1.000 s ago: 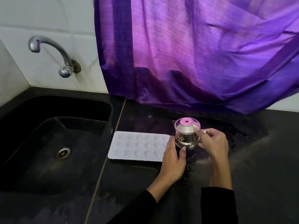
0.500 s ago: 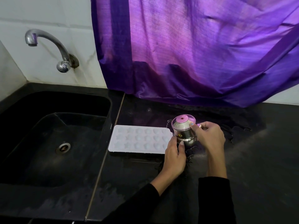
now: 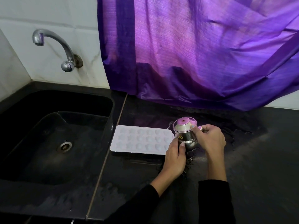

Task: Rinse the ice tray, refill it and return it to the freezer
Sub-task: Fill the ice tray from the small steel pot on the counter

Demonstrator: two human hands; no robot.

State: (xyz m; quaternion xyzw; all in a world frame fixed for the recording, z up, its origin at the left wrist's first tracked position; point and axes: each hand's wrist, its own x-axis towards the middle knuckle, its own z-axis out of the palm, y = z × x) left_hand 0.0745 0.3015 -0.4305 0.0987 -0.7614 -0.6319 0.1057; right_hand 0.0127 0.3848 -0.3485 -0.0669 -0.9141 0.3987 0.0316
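A white ice tray (image 3: 140,139) with star-shaped cells lies flat on the black counter, just right of the sink. At its right end stands a small steel pot (image 3: 186,135) with a pink-topped lid and a spout pointing left over the tray. My right hand (image 3: 209,139) grips the pot's handle side, one finger on the lid's rim. My left hand (image 3: 175,157) rests at the tray's right end with fingers and thumb touching the pot's lower body.
A black sink (image 3: 56,139) with a metal drain (image 3: 64,147) fills the left. A chrome tap (image 3: 53,46) juts from the white tiled wall above it. A purple curtain (image 3: 202,54) hangs over the back of the wet black counter (image 3: 250,159).
The view has shifted slightly. Both hands and the pot stay at the tray's right end; the pot looks a little more upright than a second ago.
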